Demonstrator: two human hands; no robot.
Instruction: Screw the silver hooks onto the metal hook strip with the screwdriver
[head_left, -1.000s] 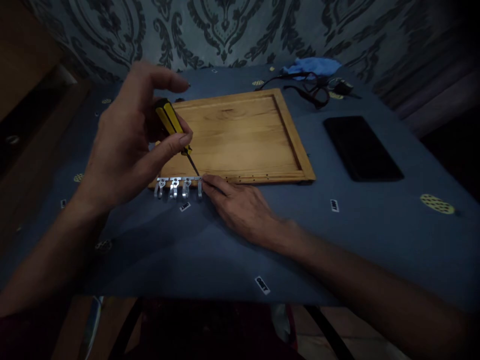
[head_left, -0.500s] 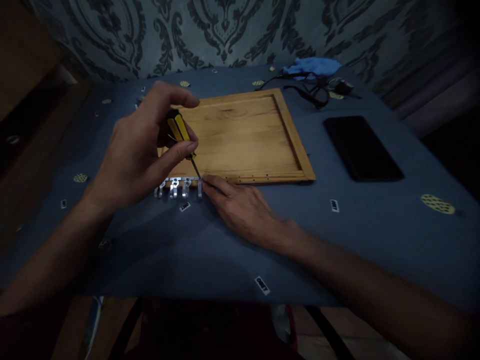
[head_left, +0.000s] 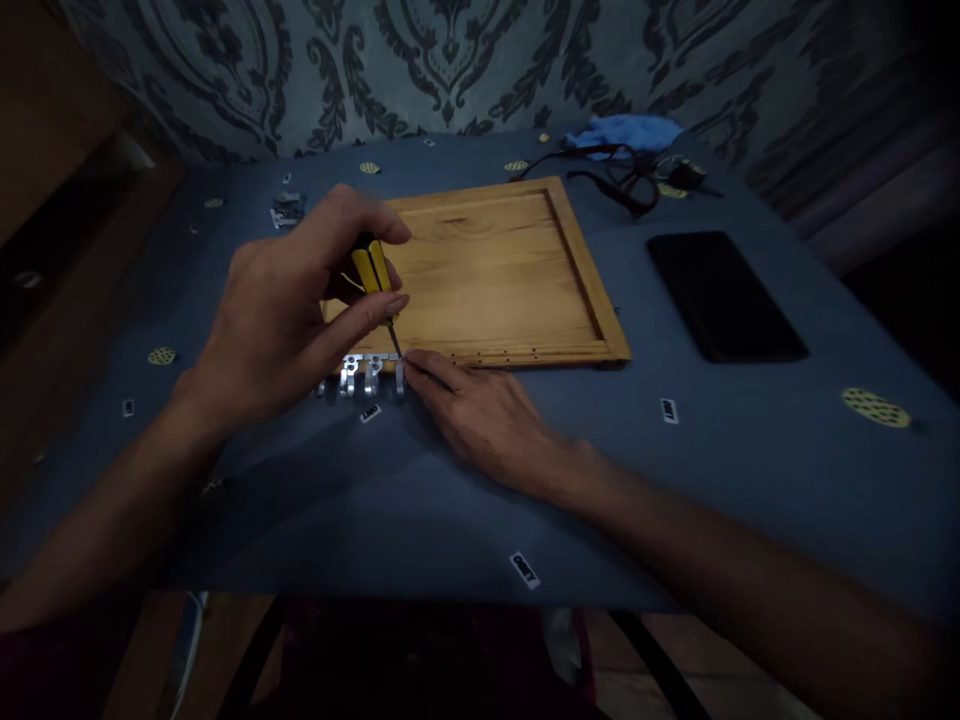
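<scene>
My left hand (head_left: pixel 274 310) is closed around the yellow and black handle of a screwdriver (head_left: pixel 373 264), which stands slightly tilted. Its tip meets the near edge of a framed wooden board (head_left: pixel 487 270), at the rightmost of several silver metal hooks (head_left: pixel 373 376) lined up along that edge. My right hand (head_left: pixel 495 425) rests in front of the board, its thumb and forefinger pinching this rightmost hook beside the screwdriver tip. A row of small dark holes runs along the edge to the right of my fingers. My left hand hides the board's left part.
Loose metal pieces (head_left: pixel 288 209) lie behind my left hand. To the right is a black phone or tablet (head_left: pixel 726 296). Dark-framed glasses (head_left: pixel 619 185), a blue cloth (head_left: pixel 626 134) and a small dark object (head_left: pixel 681 172) sit at the back. The patterned wall (head_left: pixel 450 60) borders the table.
My left hand has shifted slightly right and down, and the screwdriver stands more upright. The loose metal pieces behind it show more fully. My right hand stays in place.
</scene>
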